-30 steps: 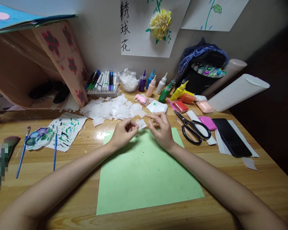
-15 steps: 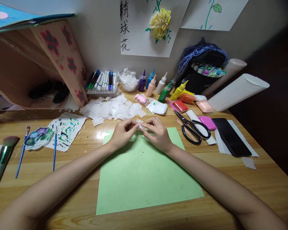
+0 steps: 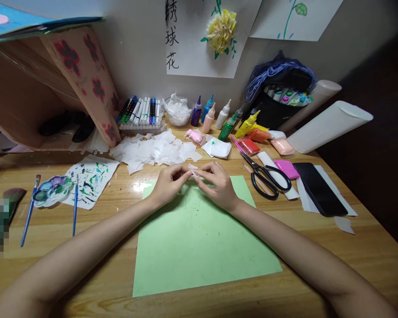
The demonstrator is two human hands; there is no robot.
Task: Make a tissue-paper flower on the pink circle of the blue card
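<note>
- The left hand [image 3: 170, 182] has its thumb and forefinger pressed together, pinching one side of a small piece of white paper [image 3: 193, 169]; its other fingers are curled behind.
- The right hand [image 3: 218, 183] meets it from the other side, with the tips of thumb and forefinger closing on the same piece; the other fingers lie bent near the forefinger.
- This piece is between the two hands, over the far edge of a light green sheet [image 3: 202, 247].
- Behind the hands, a loose pile of white paper pieces [image 3: 154, 149] lies directly on the wooden table [image 3: 328, 258].
- A transparent bowl [image 3: 179, 124] is filled with crumpled white paper [image 3: 177, 106], which rises above the rim.
- Left of the bowl, a clear plastic case [image 3: 141, 128] carries a row of marker pens [image 3: 142, 111].
- A black pouch [image 3: 267, 114] at the right is open and contains more markers [image 3: 287, 98].
- A flower-shaped palette [image 3: 53, 192] has purple, green and whitish paint in its wells.
- The pink box [image 3: 81, 73] holds some black objects [image 3: 82, 128], too dark to identify.
</note>
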